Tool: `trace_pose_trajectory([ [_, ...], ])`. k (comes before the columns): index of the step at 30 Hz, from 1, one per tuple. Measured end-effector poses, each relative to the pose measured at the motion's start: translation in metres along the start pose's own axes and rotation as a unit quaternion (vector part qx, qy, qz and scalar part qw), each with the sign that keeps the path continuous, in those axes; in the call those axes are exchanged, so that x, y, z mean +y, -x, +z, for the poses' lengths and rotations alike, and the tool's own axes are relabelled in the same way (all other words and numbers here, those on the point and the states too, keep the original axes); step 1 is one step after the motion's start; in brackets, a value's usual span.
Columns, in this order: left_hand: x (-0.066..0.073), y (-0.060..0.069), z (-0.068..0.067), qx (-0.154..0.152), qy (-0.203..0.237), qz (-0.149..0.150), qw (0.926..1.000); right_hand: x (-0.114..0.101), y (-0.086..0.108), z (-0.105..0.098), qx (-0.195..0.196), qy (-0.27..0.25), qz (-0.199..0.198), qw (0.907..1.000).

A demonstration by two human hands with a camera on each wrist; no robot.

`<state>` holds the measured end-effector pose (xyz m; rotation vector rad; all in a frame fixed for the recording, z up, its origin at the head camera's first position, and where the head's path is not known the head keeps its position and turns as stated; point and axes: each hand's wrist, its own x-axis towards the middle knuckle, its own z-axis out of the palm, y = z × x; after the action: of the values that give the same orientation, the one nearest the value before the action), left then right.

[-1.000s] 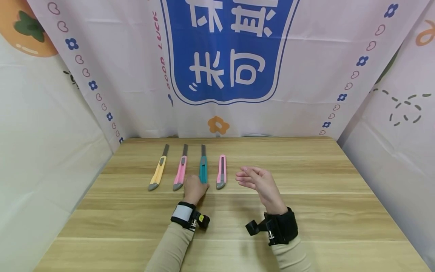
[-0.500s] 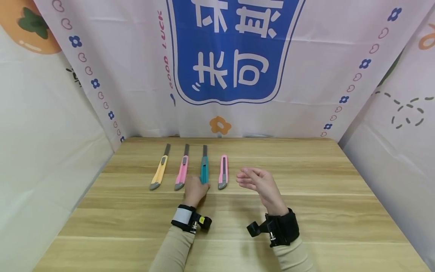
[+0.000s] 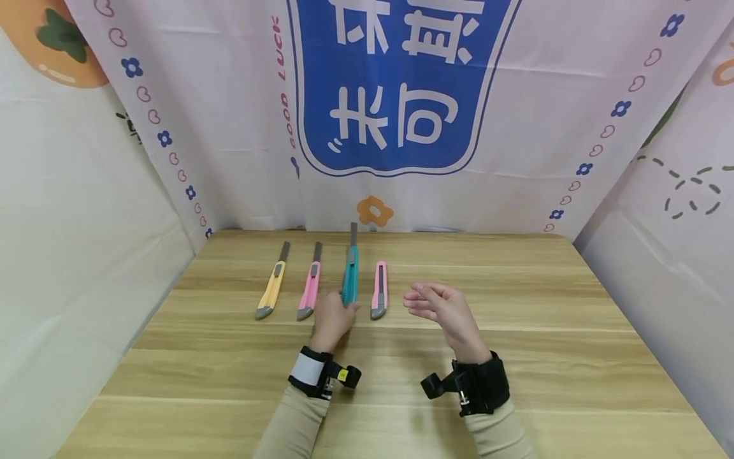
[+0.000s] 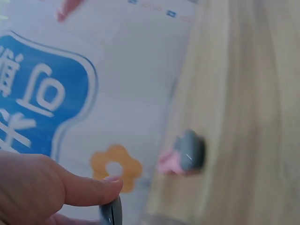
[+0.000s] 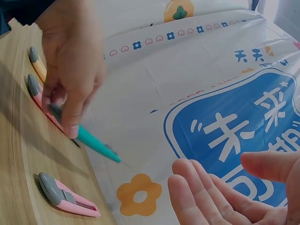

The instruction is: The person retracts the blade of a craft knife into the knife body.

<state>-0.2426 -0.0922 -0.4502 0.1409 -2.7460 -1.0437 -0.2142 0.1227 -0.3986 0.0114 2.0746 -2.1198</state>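
"One teal knife [image 3: 352, 274] is off the counter [image 3: 516, 287]. Position?"

"Raised and tilted, between the two pink knives as the head view shows it. Blade [image 3: 353, 234] out, pointing away from the person."

"State of the left grip [image 3: 332, 319]?"

"Narrow: thumb and fingers pinch the teal knife near its grey end [image 4: 112, 213]."

"And the right grip [image 3: 447, 319]?"

"Holds nothing. Fingers straight and together, thumb apart; it hangs in the air near the second pink knife [image 3: 379, 290], not touching it."

"Remaining items?"

"Yellow knife [image 3: 272, 290] and first pink knife [image 3: 309, 287] lie left of the teal one, blades out. The second pink knife lies to its right, no blade showing past its tip."

"Handling estimate, teal knife?"

"Probably light, with a stiff plastic body. Smooth sides may slip or twist under a pinch. The thin blade is likely the fragile part, and sharp."

"Recommended hold?"

"Judgement: round the handle, toward the grey end, well clear of the blade. Thumb off the slider [image 3: 352, 256], since a nudge could shift the blade. The present pinch keeps fingers safe but sits far back, so the front may dip or swing easily."
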Motion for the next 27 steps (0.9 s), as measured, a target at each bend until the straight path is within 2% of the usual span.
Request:
trace_pose_trajectory([
  [2, 0.007, 0.004, -0.005, 0.01, -0.004, 0.024, 0.9997, 0.0, 0.0, 0.001, 0.0, -0.007, -0.001, 1.0],
  [9, 0.04, 0.022, -0.017, -0.016, 0.024, 0.052, 0.9982, -0.001, -0.001, 0.003, 0.006, -0.017, -0.002, 0.9998],
  [13, 0.054, 0.031, -0.022, -0.006, 0.032, 0.078, 0.9964, -0.001, -0.002, 0.003, 0.005, -0.022, 0.0, 0.9997],
  [16, 0.06, 0.035, -0.025, 0.005, 0.034, 0.099, 0.9945, -0.001, -0.002, 0.003, 0.005, -0.026, -0.001, 0.9996],
  [21, 0.066, 0.045, -0.03, 0.013, 0.038, 0.116, 0.9924, 0.001, -0.002, 0.001, 0.009, -0.035, -0.007, 0.9993],
  [27, 0.075, 0.055, -0.032, -0.008, 0.035, 0.141, 0.9893, -0.002, -0.002, 0.001, 0.026, -0.053, -0.023, 0.998],
])
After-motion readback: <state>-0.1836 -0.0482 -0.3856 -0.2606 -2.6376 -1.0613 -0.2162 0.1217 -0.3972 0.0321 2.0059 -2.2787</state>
